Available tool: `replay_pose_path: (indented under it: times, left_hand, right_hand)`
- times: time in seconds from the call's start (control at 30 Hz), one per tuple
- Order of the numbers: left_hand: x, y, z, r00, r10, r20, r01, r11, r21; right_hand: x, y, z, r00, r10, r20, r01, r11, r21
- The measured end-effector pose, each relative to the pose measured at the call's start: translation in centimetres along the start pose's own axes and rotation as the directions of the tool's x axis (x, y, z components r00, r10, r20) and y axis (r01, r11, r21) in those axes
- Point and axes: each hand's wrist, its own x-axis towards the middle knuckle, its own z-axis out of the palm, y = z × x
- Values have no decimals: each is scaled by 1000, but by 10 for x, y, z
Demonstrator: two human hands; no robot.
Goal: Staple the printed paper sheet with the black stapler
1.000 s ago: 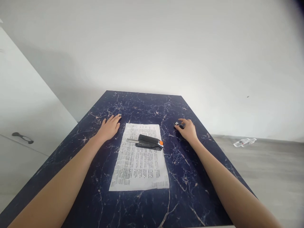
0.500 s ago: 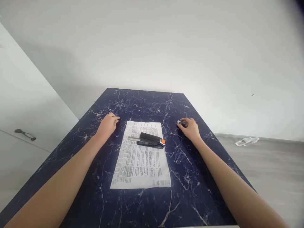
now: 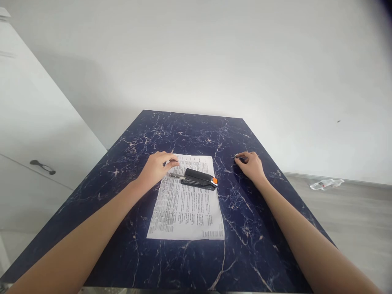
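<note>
A black stapler [image 3: 199, 175] with an orange patch lies across a printed sheet of paper [image 3: 190, 220]. Its parts are spread apart, and a silver metal end pokes out on the left. Over the sheet's upper left edge is my left hand [image 3: 157, 165], thumb and fingers curved with a gap between them, holding nothing, close to that metal end. To the right of the paper, my right hand [image 3: 249, 163] pinches a small silver piece [image 3: 235, 156] that looks like a strip of staples. My fingers hide most of it.
The dark blue marble-patterned table [image 3: 196, 130] reaches up to a pale wall. On the left stands a white cabinet with a dark handle [image 3: 43, 166]. A clear plastic item [image 3: 326, 184] lies on the floor at right.
My left hand has moved right, from the bare table to over the paper near the stapler, and its fingers have parted. My right hand keeps its pinch in about the same place.
</note>
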Motion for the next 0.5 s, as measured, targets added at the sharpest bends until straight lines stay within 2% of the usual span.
replay_pose_path:
  times: [0.07, 0.2, 0.37, 0.5]
  left_hand:
    - [0, 2, -2, 999, 33, 23, -32, 999, -18]
    - [-1, 1, -4, 996, 28, 79, -21, 997, -80]
    - [-2, 6, 3, 982, 70, 176, -56, 995, -84]
    - [-3, 8, 6, 975, 60, 215, -36, 993, -112]
  right_hand:
    - [0, -1, -1, 1000, 5, 10, -5, 1000, -7]
    - [-1, -3, -2, 1000, 16, 17, -15, 1000, -13]
    - [-2, -5, -3, 1000, 12, 17, -11, 1000, -11]
    - [-2, -4, -3, 1000, 4, 10, -3, 1000, -9]
